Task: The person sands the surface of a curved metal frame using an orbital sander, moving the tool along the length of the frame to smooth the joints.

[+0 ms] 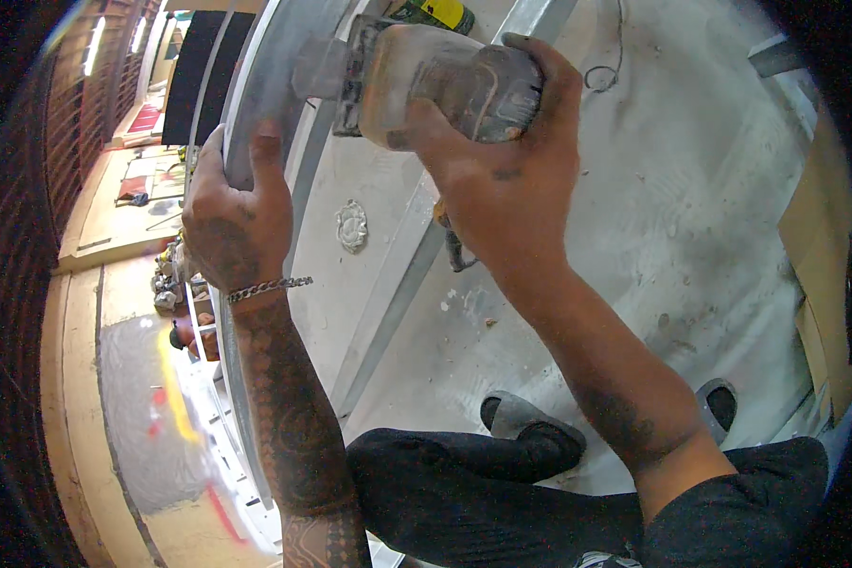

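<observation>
Power tool (pixel 388 90), dust-coated, is held in the right hand (pixel 511 180), ahead of the right wrist and to the right of the left hand (pixel 232 227). Right hand is wrapped around the rounded rear end, thumb on the near side, fingers over the far end. Left hand is clamped on the edge of a grey curved workpiece (pixel 273 71), thumb laid on its face; a chain bracelet (pixel 270 289) is worn on that wrist. Dark flat head of the tool is turned toward the workpiece; whether contact is made cannot be told, as that area is blurred. Nearer the body than both hands, dark trousers (pixel 473 483) are seen. Below and between the hands, a metal bar (pixel 379 298) is run diagonally. Beyond the right hand, a yellow and dark container (pixel 437 13) is partly cut off by the upper edge. On the pale floor covering (pixel 653 256), a round white ornate piece (pixel 352 226) is seen between the hands, a thin wire loop (pixel 599 79) right of the right hand. Further right, cardboard (pixel 814 237) is stood. Far left of the left hand, a grey sheet (pixel 147 417) is marked with yellow and red; strip lights (pixel 95 45) are lit beyond.
</observation>
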Available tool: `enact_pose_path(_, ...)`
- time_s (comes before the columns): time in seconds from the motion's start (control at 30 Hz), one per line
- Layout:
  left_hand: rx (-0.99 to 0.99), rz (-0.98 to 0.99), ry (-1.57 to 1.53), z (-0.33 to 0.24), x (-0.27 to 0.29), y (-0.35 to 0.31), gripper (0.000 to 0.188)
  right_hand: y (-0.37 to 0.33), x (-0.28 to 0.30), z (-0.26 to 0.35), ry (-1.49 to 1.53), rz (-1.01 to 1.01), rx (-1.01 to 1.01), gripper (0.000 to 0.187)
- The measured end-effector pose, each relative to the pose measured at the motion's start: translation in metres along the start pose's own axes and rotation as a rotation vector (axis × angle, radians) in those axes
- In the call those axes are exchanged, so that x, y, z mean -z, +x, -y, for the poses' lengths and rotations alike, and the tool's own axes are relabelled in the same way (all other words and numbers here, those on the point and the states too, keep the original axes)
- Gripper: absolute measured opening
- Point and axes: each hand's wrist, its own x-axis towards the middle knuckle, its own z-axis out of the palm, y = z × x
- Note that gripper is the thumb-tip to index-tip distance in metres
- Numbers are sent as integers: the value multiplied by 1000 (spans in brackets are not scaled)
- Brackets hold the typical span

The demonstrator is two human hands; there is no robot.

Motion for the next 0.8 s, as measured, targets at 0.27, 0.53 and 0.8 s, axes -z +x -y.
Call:
enact_pose_path(0.27,84,101,-34,-5,3,-1,79,1,0,-9,-8,-19,43,69)
enact_pose_path(0.53,10,27,4,-2,0,1,70,1,-5,-5,58,-17,19,66)
enact_pose_path(0.8,22,9,15,0,-2,-1,73,0,3,-15,2,-24,51,67)
